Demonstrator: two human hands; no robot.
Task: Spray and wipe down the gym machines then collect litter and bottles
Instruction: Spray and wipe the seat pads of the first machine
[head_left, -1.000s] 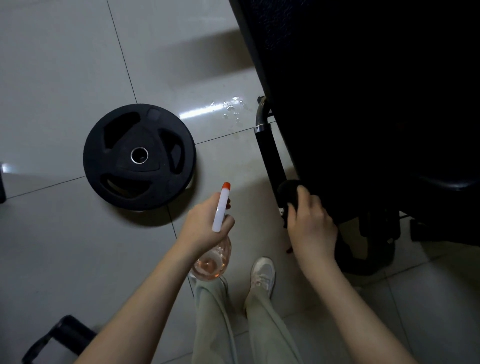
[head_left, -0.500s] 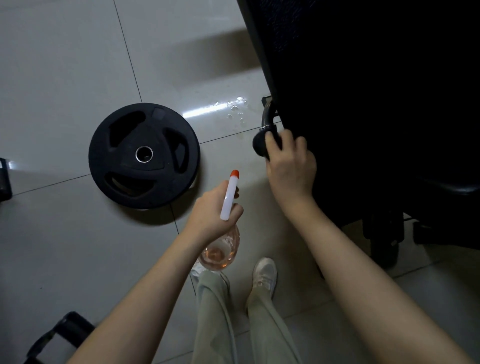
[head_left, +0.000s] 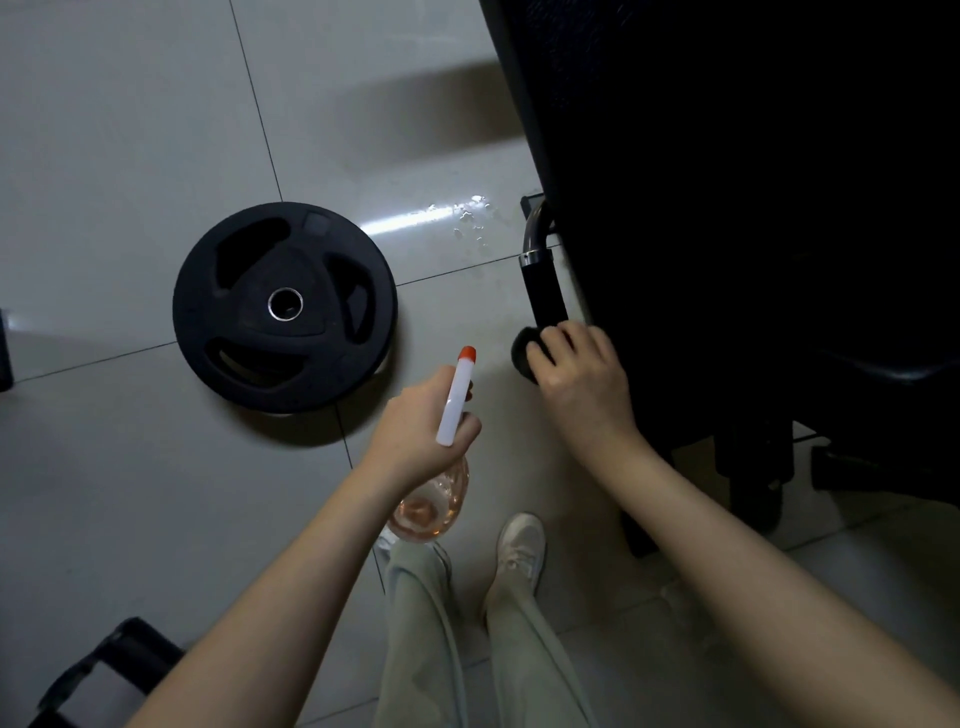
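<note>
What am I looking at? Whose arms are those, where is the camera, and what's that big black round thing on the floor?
The camera sits on a person's head and looks down. So the two arms belong to that person, and below you see their legs and a white shoe. This is the only view.

The left hand holds a spray bottle with a white top and an orange tip. The right hand grips a dark cloth against the black handle of a gym machine, probably to wipe it.

The big round thing is a weight plate, a heavy disc for lifting. It lies flat on the tiled floor. Near the handle a few wet drops shine on the tiles, likely from the spray.
</note>
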